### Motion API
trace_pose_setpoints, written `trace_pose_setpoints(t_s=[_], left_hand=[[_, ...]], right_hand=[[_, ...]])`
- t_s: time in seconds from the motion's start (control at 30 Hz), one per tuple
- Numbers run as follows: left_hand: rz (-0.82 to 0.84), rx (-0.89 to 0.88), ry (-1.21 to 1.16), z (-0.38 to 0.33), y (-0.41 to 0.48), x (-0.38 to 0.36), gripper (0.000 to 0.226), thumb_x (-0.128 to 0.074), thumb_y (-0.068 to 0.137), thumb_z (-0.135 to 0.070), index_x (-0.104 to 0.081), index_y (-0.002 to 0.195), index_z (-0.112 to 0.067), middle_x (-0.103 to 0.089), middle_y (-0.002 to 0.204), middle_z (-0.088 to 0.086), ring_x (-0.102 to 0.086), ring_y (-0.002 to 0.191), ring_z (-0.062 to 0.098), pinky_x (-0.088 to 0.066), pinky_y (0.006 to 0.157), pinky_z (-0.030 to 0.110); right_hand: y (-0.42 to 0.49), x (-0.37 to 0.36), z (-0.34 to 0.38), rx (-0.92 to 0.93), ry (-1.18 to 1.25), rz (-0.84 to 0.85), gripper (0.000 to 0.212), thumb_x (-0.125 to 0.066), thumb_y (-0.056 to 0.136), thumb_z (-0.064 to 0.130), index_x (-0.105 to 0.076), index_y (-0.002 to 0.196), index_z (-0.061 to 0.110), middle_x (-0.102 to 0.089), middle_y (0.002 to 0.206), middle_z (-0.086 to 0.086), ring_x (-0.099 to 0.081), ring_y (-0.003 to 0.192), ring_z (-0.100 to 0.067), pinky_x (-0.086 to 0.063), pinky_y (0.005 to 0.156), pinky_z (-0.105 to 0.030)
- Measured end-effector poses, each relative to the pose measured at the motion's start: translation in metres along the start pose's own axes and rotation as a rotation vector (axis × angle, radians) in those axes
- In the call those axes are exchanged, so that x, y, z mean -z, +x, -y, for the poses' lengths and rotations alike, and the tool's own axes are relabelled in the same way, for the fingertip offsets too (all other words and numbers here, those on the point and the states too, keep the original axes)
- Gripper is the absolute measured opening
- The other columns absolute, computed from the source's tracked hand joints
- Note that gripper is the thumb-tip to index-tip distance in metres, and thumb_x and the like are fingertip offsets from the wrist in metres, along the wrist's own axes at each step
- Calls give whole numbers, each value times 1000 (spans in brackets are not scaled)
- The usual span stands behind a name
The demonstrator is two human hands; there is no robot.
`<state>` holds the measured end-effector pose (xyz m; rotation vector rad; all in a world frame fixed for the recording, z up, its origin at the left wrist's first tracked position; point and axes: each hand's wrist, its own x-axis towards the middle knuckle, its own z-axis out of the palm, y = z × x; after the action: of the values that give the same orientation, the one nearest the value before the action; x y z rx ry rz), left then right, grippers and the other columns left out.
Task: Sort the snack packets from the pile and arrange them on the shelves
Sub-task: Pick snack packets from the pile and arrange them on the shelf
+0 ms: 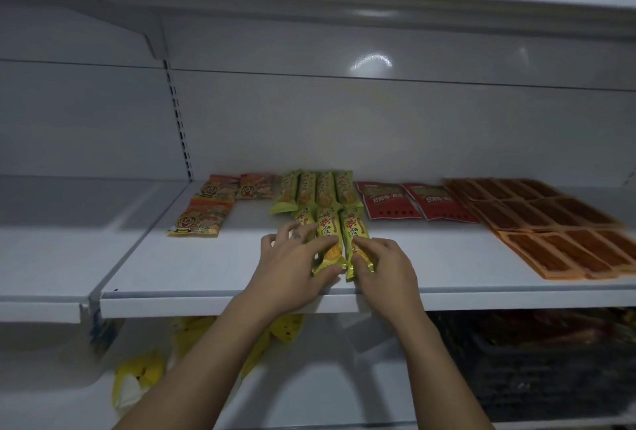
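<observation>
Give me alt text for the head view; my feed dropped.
Left hand and right hand press on two yellow-green snack bars at the front of a white shelf. Behind lie four more bars; orange cartoon packets sit left, red pouches and orange strip packs right.

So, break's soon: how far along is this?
Done: orange cartoon packets, four green stick packets, red pouches and brown strip packs lie grouped on the white shelf. In hand: left hand and right hand touch the front green row. Left: yellow packets below, maybe.
</observation>
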<state>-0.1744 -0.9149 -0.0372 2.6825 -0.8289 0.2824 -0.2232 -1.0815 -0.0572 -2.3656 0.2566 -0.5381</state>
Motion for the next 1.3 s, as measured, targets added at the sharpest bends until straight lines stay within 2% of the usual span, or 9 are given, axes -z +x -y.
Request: trace_pose_setpoints(t_s=[0.17,0.77,0.87,1.03,1.17,1.3], left_hand=[[-4,-11,-3,-6,4,-6,48,-46,96,-55,-40,142,-44,-40,150,-14,-18,143,18,-19,109,43],[-38,17,-201,-1,6,-14,50,-59,91,-54,-49,138,-41,-50,141,-19,-22,141,12,-25,104,38],[-20,-11,-175,1,5,-13,54,-56,91,-57,-45,141,-42,-44,146,-19,-20,143,13,-23,108,40],[-4,-19,-170,6,-7,-9,78,-45,79,-71,-30,150,-41,-21,161,-4,-8,148,15,-14,117,42],[-30,4,-169,22,-24,0,77,-46,79,-75,-30,148,-44,-27,157,-2,-24,142,23,-28,112,47],[-7,14,-210,35,-21,4,58,-59,90,-56,-45,143,-38,-46,144,-2,-47,128,21,-41,105,42]], right_hand=[[-1,1,0,-4,-21,-32,35,-57,98,23,-60,132,24,-56,125,-1,-49,119,-18,-40,96,-27],[-1,-3,-2,30,-56,-51,37,-58,97,25,-59,134,23,-56,128,-2,-45,121,-18,-38,98,-29],[-2,-2,-3,19,-42,-51,38,-56,97,29,-58,136,25,-56,130,-3,-47,122,-19,-39,98,-30],[-7,2,0,-10,-48,-57,42,-55,97,34,-55,138,24,-55,132,-5,-45,124,-22,-36,100,-32],[-12,5,5,7,-80,-62,44,-57,96,38,-54,138,27,-53,133,-7,-42,125,-23,-36,103,-36],[-17,5,18,14,-130,-59,44,-56,96,41,-54,138,30,-50,139,-9,-39,130,-26,-32,107,-37]])
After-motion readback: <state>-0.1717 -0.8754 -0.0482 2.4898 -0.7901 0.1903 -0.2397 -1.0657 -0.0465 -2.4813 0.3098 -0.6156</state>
